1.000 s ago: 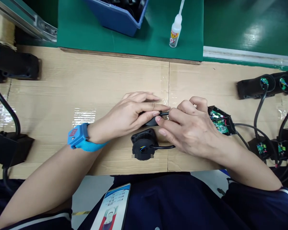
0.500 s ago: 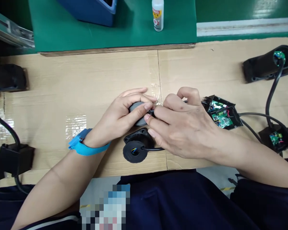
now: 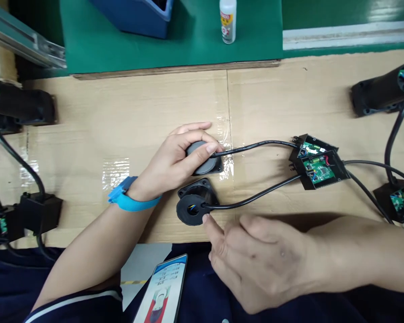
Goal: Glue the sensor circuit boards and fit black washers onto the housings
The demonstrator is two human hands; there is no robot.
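Note:
My left hand (image 3: pixel 180 157) wears a blue wristband and is wrapped around a round grey-topped socket part (image 3: pixel 202 158) lying on the cardboard. A black cable (image 3: pixel 259 144) runs from that part to an open black box with a green circuit board (image 3: pixel 318 162). My right hand (image 3: pixel 256 260) hovers near the table's front edge with fingers apart and nothing in it. Its forefinger tip touches the edge of a second black round socket (image 3: pixel 192 208), which shows coloured wire ends and has its own cable (image 3: pixel 256 195) to the box.
A glue bottle (image 3: pixel 228 20) and a blue bin (image 3: pixel 136 15) stand on the green mat at the back. Black housings with cables lie at the left (image 3: pixel 23 107) and right (image 3: pixel 384 92) edges. A phone (image 3: pixel 160 291) rests on my lap.
My right hand has let go of the cable at the grey-topped part and drawn back toward me, down to the lower socket. My left hand stays on the grey-topped part.

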